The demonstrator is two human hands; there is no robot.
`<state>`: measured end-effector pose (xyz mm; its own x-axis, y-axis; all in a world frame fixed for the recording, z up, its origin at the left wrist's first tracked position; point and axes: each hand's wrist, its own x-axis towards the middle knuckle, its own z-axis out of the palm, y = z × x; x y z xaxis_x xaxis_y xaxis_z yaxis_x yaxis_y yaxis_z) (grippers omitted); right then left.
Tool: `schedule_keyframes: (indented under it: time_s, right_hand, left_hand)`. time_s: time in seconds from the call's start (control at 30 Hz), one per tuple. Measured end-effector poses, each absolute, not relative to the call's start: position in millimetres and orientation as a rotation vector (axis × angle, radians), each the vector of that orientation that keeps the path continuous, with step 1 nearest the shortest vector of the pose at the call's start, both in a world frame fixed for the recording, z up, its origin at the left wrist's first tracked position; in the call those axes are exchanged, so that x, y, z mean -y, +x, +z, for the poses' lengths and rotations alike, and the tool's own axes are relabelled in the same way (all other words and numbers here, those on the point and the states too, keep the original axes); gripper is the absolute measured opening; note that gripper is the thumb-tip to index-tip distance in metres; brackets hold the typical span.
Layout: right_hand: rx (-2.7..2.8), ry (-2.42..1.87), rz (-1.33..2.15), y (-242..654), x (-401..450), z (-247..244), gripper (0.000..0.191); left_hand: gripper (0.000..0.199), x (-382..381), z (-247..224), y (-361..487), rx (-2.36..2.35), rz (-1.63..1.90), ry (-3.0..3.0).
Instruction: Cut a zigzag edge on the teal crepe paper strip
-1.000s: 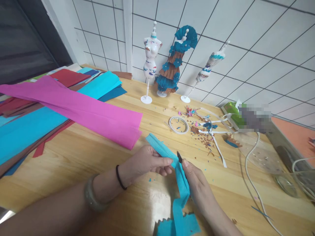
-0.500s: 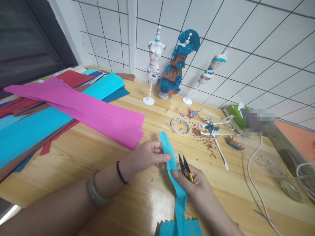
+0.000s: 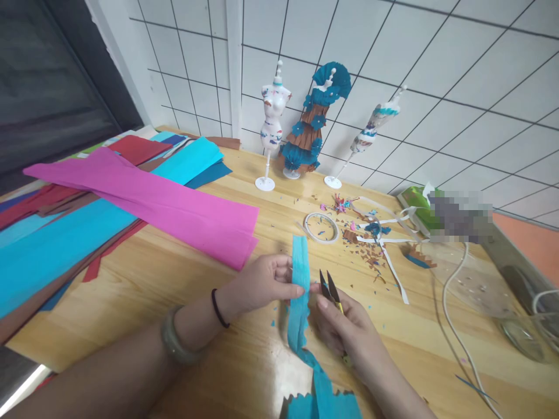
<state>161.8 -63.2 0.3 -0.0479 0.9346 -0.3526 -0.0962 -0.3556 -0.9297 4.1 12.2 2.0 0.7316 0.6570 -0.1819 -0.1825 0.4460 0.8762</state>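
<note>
Wood-topped desk [image 3: 244, 366] against a tiled wall [image 3: 297, 23]: turquoise strip [image 3: 299, 265] above it, pinched in the person's left hand [image 3: 262, 285], lower part trailing over a jagged-edged turquoise piece [image 3: 301, 408]. Right hand [image 3: 351, 323] grips scissors [image 3: 334, 291], blades parted, just beside the strip. Farther out: white tape roll [image 3: 335, 233], small scraps [image 3: 350, 236], magenta sheet [image 3: 187, 203], three dress forms [image 3: 271, 128].

Pale glare on the tabletop [image 3: 253, 369]

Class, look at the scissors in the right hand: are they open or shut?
Open: the scissors in the right hand have their two dark blades apart, with a visible gap between the tips.
</note>
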Motion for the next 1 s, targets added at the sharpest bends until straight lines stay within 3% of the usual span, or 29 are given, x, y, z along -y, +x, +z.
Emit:
schedule_keyframes:
  time_s: [0.27, 0.6, 0.67, 0.83, 1.0]
  right_hand:
    - [1.039, -1.475, 1.452, 160.7, 60.2, -4.4, 0.032]
    - [0.822, -1.382, 1.575, 159.8, 57.6, -1.1, 0.050]
    - [0.975, -1.463, 1.454, 167.0, 60.3, 3.4, 0.053]
    - [1.427, -1.994, 0.718, 201.7, 54.3, 16.1, 0.045]
    - [1.800, -2.422, 0.378, 218.9, 42.4, 20.4, 0.040]
  left_hand:
    - [0.030, -7.8, -7.3, 8.6, -0.509, 0.499, 1.061]
    - [0.027, -12.5, -6.3, 5.9, -0.590, 0.541, 1.018]
    - [0.028, -14.8, -5.8, 4.9, -0.595, 0.556, 1.010]
    - [0.020, -23.4, -9.3, 3.1, -0.675, 0.676, 1.060]
    - [0.023, -33.3, -5.8, -1.8, -0.748, 0.792, 1.012]
